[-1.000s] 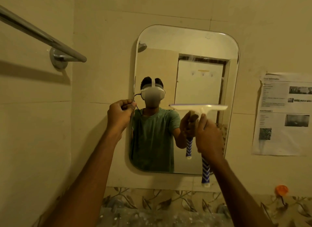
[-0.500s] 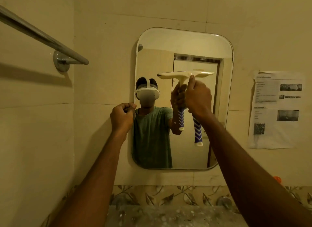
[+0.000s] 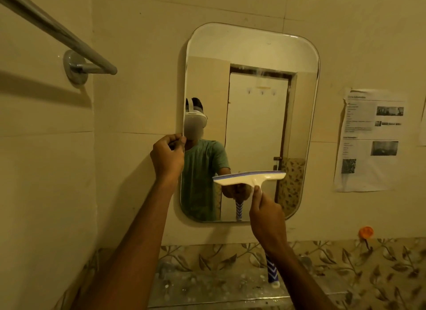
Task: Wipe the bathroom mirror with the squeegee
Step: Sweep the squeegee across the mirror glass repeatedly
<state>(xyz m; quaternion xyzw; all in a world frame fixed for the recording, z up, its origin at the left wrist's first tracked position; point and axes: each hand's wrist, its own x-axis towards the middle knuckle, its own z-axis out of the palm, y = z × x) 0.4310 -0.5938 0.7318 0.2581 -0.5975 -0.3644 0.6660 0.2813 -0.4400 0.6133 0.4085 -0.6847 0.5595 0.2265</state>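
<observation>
Dropped: squeegee (image 3: 250,177) low on mirror (image 3: 253,116) | left hand (image 3: 167,157) pinches edge | notice (image 3: 368,171) right

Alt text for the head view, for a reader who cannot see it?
A right hand holds a white squeegee against the lower part of a rounded wall mirror while the left hand grips the mirror's left edge. A towel bar is at left, a printed sheet at right.

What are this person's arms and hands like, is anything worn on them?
The left hand and right hand are bare: no gloves, and no watch, bracelet or ring that I can see. No sleeve shows on either arm. The mirror reflects a green short-sleeved T-shirt.
</observation>
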